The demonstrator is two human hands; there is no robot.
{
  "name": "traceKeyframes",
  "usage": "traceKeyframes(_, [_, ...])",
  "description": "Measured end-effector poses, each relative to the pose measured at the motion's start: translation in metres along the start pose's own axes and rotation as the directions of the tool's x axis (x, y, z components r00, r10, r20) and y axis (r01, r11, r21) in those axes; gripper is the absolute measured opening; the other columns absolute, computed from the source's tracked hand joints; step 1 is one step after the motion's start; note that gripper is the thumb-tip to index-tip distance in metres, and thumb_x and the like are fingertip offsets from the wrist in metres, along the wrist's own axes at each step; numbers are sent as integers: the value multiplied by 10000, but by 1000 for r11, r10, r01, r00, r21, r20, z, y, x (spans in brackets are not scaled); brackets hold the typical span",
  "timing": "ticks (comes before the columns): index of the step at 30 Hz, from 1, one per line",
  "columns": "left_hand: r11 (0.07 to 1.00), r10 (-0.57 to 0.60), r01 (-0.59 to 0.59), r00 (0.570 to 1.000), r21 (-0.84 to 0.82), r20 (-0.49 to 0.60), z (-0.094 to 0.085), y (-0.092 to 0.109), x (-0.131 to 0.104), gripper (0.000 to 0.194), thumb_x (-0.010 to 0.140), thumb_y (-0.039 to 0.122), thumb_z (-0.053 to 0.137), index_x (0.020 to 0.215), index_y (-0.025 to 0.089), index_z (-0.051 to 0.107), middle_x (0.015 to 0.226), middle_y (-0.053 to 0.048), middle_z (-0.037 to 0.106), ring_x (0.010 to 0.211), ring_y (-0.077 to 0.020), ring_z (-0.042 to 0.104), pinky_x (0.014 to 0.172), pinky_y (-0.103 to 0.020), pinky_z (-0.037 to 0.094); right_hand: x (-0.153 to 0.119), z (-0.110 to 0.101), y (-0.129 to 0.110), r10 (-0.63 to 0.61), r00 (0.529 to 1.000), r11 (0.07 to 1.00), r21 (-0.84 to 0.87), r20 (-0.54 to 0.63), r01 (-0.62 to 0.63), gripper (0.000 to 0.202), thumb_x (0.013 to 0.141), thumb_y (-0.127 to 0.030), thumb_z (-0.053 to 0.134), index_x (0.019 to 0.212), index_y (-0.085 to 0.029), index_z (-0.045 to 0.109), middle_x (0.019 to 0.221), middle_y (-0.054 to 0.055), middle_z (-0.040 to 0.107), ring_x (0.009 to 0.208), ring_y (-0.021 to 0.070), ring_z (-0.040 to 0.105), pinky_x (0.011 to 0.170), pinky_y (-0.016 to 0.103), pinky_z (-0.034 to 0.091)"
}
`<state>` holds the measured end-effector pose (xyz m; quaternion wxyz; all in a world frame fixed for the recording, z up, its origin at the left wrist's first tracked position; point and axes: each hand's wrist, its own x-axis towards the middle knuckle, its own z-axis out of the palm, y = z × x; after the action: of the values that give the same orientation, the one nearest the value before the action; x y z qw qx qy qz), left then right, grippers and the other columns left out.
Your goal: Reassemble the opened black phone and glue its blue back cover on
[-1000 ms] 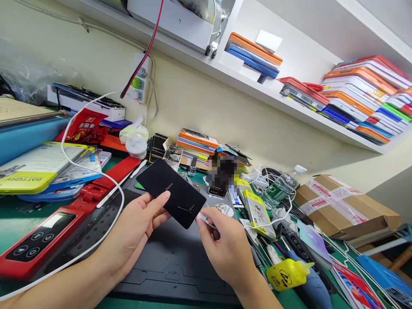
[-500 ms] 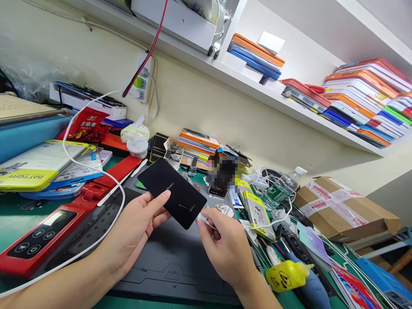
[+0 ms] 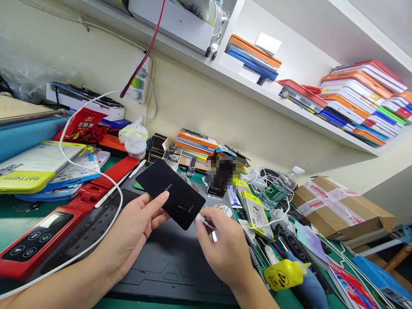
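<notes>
A black phone (image 3: 175, 189) is held tilted above the dark grey work mat (image 3: 174, 266), its screen lit with a Redmi logo. My left hand (image 3: 141, 229) grips its left lower edge, thumb on the glass and fingers behind. At the phone's lower right end, my right hand (image 3: 222, 244) pinches the white plug of a charging cable (image 3: 201, 218). The plug touches the phone's end; whether it is fully seated is hidden by my fingers. The white cable (image 3: 270, 223) runs off to the right behind my hand.
At left lie a red device with a display (image 3: 38, 240) and yellow battery packs (image 3: 41, 167). To the right are a yellow squeeze bottle (image 3: 285, 274), a plastic water bottle (image 3: 280, 186) and a cardboard box (image 3: 341, 206). A white cable (image 3: 120, 193) loops across my left side.
The view has shifted slightly. Both hands keep their hold on the phone and the plug, with little visible movement between them.
</notes>
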<state>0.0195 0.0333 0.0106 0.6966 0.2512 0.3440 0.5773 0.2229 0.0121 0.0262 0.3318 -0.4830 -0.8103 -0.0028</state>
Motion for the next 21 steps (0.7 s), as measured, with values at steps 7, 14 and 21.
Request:
traceKeyframes(7, [998, -5, 5, 1000, -58, 0, -1, 0, 1, 126, 938, 198, 721, 1045, 156, 771, 1244, -139, 768, 1052, -243, 768, 897, -291, 647, -1, -1, -3, 75, 997, 997, -9, 36, -75, 195, 873, -314, 740, 1013, -231, 633, 868, 14, 694, 756, 203, 644, 681, 306, 447])
traceKeyframes(14, [992, -52, 48, 998, -117, -25, 2, 2, 3, 147, 944, 142, 692, 1068, 145, 769, 1226, -150, 772, 1048, -257, 772, 879, -320, 661, -3, 3, -3, 61, 998, 998, -27, 7, -60, 227, 843, -306, 805, 962, -231, 627, 829, 2, 683, 724, 199, 635, 653, 300, 443])
traceKeyframes(21, [993, -68, 67, 998, -98, -4, 4, 3, 1, 231, 962, 157, 687, 1183, 146, 754, 1236, -139, 771, 1043, -238, 773, 865, -291, 662, -2, 3, -4, 57, 998, 998, -18, 3, -57, 223, 846, -287, 804, 981, -225, 637, 836, 3, 688, 728, 198, 646, 662, 304, 460])
